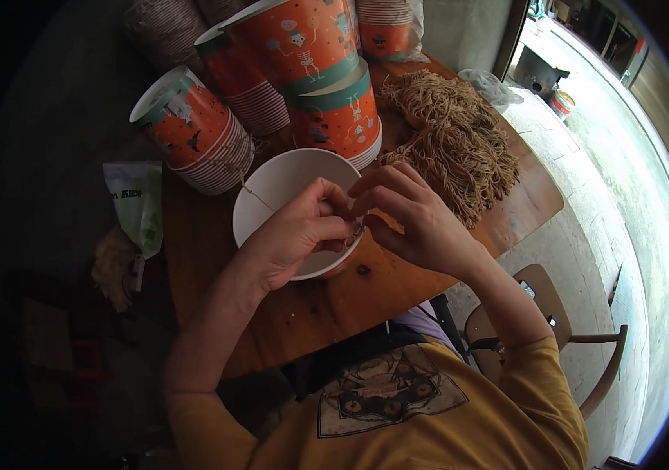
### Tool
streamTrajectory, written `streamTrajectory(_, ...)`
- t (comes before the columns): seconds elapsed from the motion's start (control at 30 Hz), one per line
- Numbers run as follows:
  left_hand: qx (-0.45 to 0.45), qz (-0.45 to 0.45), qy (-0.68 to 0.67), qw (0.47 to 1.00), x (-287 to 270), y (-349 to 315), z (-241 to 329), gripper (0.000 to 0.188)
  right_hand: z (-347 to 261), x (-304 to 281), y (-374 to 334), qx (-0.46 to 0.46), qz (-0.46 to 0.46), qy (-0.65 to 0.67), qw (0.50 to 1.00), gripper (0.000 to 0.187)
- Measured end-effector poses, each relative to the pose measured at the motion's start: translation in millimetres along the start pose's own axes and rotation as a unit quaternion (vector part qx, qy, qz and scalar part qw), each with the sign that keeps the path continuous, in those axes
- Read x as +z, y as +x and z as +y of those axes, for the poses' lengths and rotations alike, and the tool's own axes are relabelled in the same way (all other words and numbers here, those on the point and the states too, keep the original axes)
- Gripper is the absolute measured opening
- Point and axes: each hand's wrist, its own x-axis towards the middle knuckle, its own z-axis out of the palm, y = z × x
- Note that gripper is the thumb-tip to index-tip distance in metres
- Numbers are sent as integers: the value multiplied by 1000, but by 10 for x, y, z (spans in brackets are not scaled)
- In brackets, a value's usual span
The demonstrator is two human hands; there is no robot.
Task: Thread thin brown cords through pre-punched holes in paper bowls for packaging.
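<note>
A white-lined paper bucket [272, 176] stands tilted toward me on the wooden table, its mouth facing up. Over its right side, my left hand [299, 227] has thumb and fingers pinched together on a thin twine cord [257, 197]. The cord runs across the inside of the bucket, and a short bit shows by the fingertips at the right rim. My right hand [420, 215] meets the left there, its fingers curled in at the cord and rim. The fingertips partly hide the cord's end.
Stacked orange buckets with green rims and skeleton prints [193, 129] crowd the far left, and more [338, 117] stand behind the bucket. A heap of tan twine cords [459, 141] lies at the far right. Nearby are a green-white bag [137, 204] and a wooden chair [534, 294].
</note>
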Motion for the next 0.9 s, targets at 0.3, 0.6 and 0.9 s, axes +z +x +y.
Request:
streamTrajectory(0.3,8,-29,3,1000,-34,50,-14,20,-6,-1,-26,19,10,34,999,15)
streamTrajectory(0.6,-5,-46,36,998,0,-25,8,17,-106,-58,6,207,-57,243,946,16)
streamTrajectory(0.9,5,-42,62,997,-22,-46,-2,19,34,16,-2,222,-83,429,872,13)
